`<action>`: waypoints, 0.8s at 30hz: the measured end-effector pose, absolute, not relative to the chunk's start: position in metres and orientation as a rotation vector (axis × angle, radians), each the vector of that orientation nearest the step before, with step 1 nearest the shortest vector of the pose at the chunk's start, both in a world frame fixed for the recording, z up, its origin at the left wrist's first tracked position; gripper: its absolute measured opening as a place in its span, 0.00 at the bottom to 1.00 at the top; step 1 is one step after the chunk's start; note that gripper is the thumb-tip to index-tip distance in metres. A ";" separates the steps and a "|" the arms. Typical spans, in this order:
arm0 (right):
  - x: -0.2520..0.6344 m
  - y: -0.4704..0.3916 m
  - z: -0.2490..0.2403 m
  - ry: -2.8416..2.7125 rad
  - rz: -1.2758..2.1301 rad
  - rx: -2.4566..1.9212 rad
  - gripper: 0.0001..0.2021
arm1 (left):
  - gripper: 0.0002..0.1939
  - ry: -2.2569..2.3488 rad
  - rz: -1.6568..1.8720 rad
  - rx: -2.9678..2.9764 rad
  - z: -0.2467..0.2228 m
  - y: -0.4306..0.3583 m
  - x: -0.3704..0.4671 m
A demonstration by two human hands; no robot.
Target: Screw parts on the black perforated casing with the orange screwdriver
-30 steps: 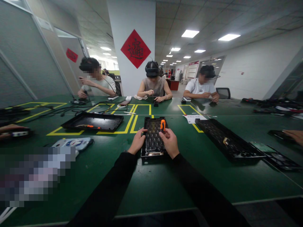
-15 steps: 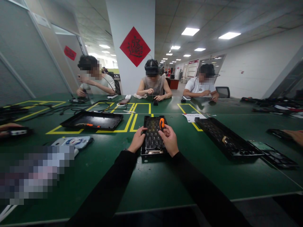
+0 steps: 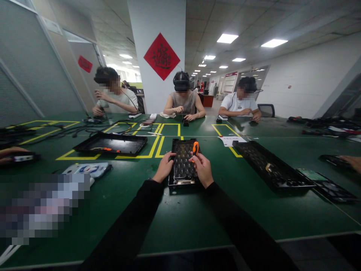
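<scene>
Left hand (image 3: pixel 163 168) grips the left edge of a black casing (image 3: pixel 182 165); right hand (image 3: pixel 204 168) pinches an orange-handled tool (image 3: pixel 195 147). Green table (image 3: pixel 180 226) spreads beneath the casing. To the casing's right lies a long black tray (image 3: pixel 258 157); to its left, a shorter black tray (image 3: pixel 121 142). The tool stands nearly upright over the casing's right side.
</scene>
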State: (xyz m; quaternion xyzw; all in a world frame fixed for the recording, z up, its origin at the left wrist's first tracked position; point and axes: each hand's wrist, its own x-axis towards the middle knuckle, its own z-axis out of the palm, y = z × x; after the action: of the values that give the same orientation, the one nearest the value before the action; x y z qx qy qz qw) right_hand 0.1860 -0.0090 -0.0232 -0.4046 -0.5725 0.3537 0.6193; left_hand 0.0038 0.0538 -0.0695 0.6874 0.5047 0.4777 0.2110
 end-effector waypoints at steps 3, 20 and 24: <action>0.185 -0.008 -0.023 -1.309 0.821 -0.873 0.15 | 0.22 1.412 1.325 1.912 -0.069 0.053 0.004; 0.185 -0.007 -0.023 -1.304 0.799 -0.881 0.14 | 0.22 1.409 1.318 1.935 -0.071 0.055 0.003; 0.183 -0.005 -0.026 -1.297 0.775 -0.847 0.17 | 0.22 1.440 1.290 1.944 -0.069 0.054 0.004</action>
State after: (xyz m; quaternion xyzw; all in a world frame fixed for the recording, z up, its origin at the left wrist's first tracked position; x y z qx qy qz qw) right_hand 0.1832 -0.0052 -0.0259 -0.3724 -0.5703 0.3410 0.6479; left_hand 0.0035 0.0541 -0.0693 0.6950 0.5148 0.4612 0.1983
